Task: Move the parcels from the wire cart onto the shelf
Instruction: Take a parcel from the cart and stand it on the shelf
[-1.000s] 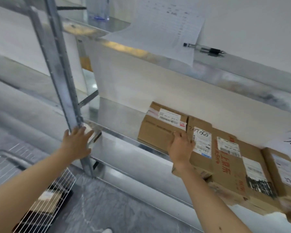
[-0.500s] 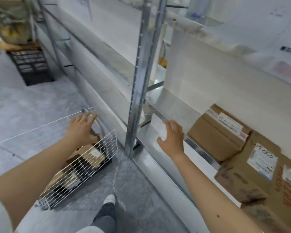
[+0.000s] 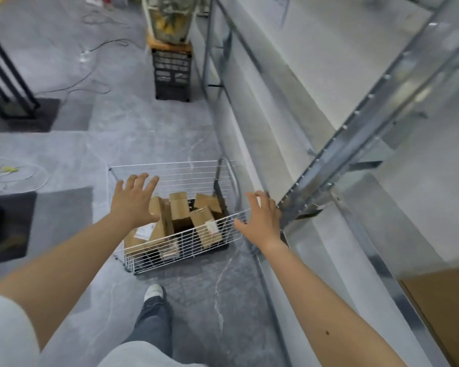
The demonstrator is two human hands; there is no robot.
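Note:
A white wire cart (image 3: 186, 170) stands on the grey floor beside the metal shelf (image 3: 337, 255). Several brown cardboard parcels (image 3: 179, 211) lie jumbled inside it, some with white labels. My left hand (image 3: 134, 200) hovers over the cart's left side with fingers spread, holding nothing. My right hand (image 3: 261, 217) is spread above the cart's right near corner, close to the shelf's upright post (image 3: 329, 154), and holds nothing. A corner of a brown parcel (image 3: 445, 303) lies on the shelf at the lower right.
A black crate (image 3: 172, 72) with a wooden board and a bag on top stands further along the shelf. A black frame stand (image 3: 8, 83) is at the far left. Cables trail across the floor. My leg and white shoe (image 3: 153, 291) are just behind the cart.
My view swung left and down from the shelf to the cart. My right hand left the parcels on the shelf and came over the cart; my left hand moved from the post to above the cart.

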